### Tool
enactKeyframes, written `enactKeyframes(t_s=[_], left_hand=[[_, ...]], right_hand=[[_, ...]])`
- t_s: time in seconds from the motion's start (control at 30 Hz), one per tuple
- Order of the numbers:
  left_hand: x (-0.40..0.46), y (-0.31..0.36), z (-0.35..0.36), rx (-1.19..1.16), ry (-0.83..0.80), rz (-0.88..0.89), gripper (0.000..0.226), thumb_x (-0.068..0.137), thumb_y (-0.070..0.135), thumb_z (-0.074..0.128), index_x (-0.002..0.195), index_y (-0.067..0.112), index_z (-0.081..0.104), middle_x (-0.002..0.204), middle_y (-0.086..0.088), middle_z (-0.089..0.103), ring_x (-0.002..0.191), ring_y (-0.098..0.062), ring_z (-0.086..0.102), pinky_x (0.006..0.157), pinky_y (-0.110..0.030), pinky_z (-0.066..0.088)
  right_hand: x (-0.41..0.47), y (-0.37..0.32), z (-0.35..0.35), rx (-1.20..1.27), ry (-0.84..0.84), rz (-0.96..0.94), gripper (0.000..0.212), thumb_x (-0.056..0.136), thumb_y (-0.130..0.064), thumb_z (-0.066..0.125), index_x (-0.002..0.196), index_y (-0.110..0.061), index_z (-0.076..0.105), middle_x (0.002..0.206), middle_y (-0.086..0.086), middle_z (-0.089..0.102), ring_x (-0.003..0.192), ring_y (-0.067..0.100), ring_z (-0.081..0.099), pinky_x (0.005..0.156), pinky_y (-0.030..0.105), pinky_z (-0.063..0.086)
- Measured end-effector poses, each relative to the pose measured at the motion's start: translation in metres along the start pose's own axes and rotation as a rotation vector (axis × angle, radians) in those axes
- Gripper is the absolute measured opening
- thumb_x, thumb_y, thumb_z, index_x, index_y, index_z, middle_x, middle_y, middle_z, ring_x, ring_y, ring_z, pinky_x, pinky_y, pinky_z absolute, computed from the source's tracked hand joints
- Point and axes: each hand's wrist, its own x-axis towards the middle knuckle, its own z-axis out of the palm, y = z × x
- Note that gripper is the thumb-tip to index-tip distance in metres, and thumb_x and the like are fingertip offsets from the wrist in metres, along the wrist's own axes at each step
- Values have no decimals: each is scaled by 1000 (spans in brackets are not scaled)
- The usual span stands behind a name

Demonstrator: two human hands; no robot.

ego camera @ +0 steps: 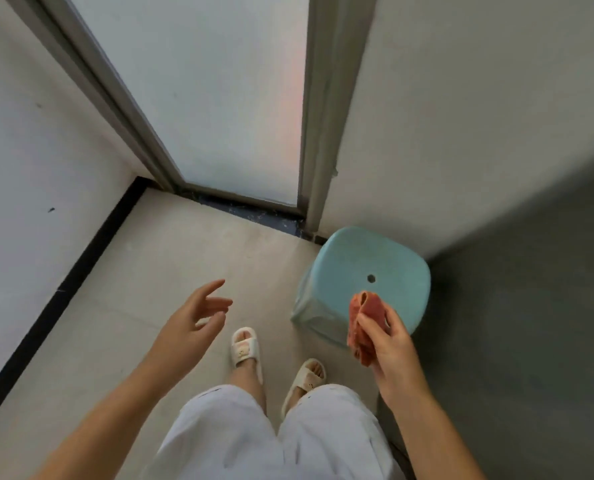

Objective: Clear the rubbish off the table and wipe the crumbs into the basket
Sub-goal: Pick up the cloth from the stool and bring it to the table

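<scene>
My left hand point(193, 318) hangs over the pale grey floor point(122, 306) with its fingers spread loosely and nothing in it, palm turned partly inward. To its left I see a white wall point(28, 168) with a black skirting strip point(63, 292) running along its foot. Further up, a frosted glass door point(226, 98) in a grey metal frame point(323, 116) meets a dark threshold point(254, 211). Below the hand, near the bottom edge, are my light trouser legs point(271, 441) and two cream open-toed slippers point(245, 346) planted on the floor. Right of the slippers stands a pale blue plastic stool point(364, 261) with a small round hole in its seat, set just beside the corner of the grey wall point(479, 133). My right hand point(389, 344) is closed around a bunched orange-red cloth point(364, 323), held in the air in front of the stool's near edge; the cloth sticks up above the fingers and hangs down past the thumb. I see neither tabletop nor basket from here.
</scene>
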Motion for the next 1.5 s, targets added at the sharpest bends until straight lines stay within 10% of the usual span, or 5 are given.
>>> enactKeyframes(t_s=[0.23,0.6,0.77,0.97,1.5], left_hand=[[-105,-67,-25,-336,311,-216,44,94,9,49,108,51,48,101,18,70,105,-7,63,97,-34,47],[-275,-184,-77,-630,797,-377,42,93,6,50,106,47,47,105,7,68,103,-8,63,78,-13,46],[-343,-223,-50,-809,1156,-463,37,75,27,58,104,50,56,91,19,74,92,-10,68,78,-13,47],[-389,-226,14,-1063,1624,-595,42,85,-7,55,104,32,53,81,17,76,77,-1,70,71,0,46],[-373,-125,167,-1520,2530,-1092,46,89,-9,49,103,34,54,79,4,75,70,7,67,67,-3,48]], right_hand=[[-34,1,60,-202,-208,-38,28,86,-19,60,110,-33,55,116,1,60,109,25,55,101,48,44],[-125,63,251,-535,-751,-165,28,86,-7,58,108,-24,59,81,10,62,60,21,55,46,25,43],[-188,90,319,-790,-1048,-207,28,87,-9,58,111,-24,55,82,11,63,60,21,58,48,29,46],[-267,128,380,-1099,-1449,-252,24,89,-8,56,98,-30,56,76,9,62,61,22,55,53,33,45],[-388,263,320,-1730,-2411,-201,28,88,-7,56,103,-29,58,58,6,58,43,11,50,43,27,41]])
